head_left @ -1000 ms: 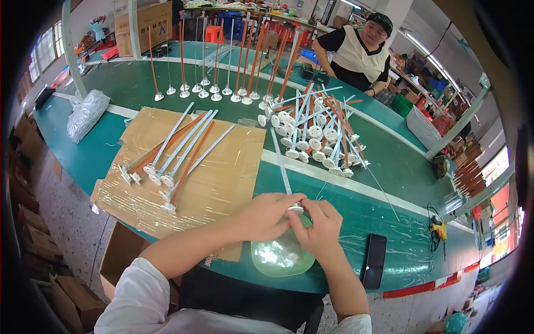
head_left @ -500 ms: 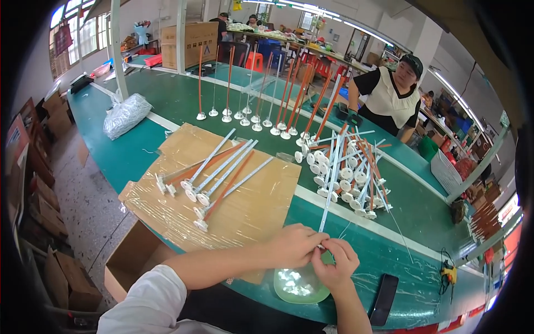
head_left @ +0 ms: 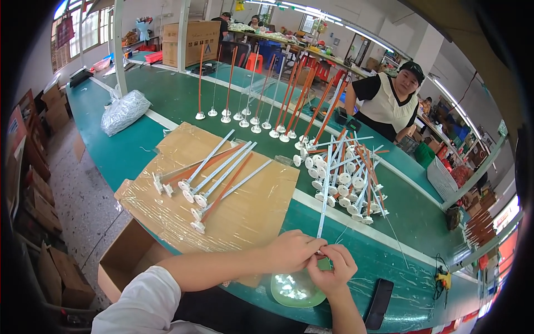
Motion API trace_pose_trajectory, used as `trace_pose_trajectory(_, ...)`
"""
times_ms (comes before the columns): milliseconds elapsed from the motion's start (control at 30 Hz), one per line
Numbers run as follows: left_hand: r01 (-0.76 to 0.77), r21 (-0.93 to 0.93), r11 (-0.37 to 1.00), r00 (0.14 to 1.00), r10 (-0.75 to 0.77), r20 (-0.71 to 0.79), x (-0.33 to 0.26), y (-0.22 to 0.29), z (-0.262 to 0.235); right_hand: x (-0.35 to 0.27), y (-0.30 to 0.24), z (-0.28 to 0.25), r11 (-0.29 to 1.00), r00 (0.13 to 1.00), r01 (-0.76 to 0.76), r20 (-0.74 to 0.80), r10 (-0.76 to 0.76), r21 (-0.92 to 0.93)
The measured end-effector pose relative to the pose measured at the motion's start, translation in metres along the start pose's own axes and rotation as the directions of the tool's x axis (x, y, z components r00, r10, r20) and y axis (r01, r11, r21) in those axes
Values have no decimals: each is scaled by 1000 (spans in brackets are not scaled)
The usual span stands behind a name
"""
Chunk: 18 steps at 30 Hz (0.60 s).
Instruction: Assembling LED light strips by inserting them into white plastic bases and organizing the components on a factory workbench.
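My left hand [head_left: 293, 250] and my right hand [head_left: 334, 268] meet above the table's near edge, fingers pinched together. Between them is the lower end of a pale flat stick [head_left: 323, 209], which rises away from me. A small white piece shows at the fingertips; its shape is mostly hidden. Below the hands stands a green bowl [head_left: 297, 289] holding shiny small pieces that I cannot make out. Several similar sticks with white round bases [head_left: 199, 199] lie on a cardboard sheet [head_left: 245, 222] to the left.
A pile of sticks with white round bases [head_left: 345, 178] lies at right; others stand upright [head_left: 257, 125] behind it. A phone [head_left: 379, 303] lies near the right edge. At left are a plastic bag [head_left: 125, 114] and open carton [head_left: 128, 256]. A person [head_left: 389, 103] stands across the table.
Both hands stay pinched together at the stick's end, with slight finger movement. The whole view has shifted a little. The person opposite has turned their head slightly.
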<state>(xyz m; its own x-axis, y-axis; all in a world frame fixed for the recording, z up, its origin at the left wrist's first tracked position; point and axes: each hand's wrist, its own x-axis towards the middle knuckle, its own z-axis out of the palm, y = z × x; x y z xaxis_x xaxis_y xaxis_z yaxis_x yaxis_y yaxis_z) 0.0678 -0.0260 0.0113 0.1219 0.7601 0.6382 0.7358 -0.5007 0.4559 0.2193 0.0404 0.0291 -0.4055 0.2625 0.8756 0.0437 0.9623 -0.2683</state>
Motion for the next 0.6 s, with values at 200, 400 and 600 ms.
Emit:
trace_pose_trajectory(200,-12,-8,1000,1000,12,17,0,-3,1,-3,-2,-1,998,1000,-5,12,5,-67)
trace_pose_trajectory(400,131,-150,980,980,-106,167,5,-10,-5,7,2,-7,994,987,-93,123,99,-55)
trace_pose_trajectory(600,75,-191,979,993,-56,101,7,-9,-3,7,1,-16,993,973,-105,202,113,-50)
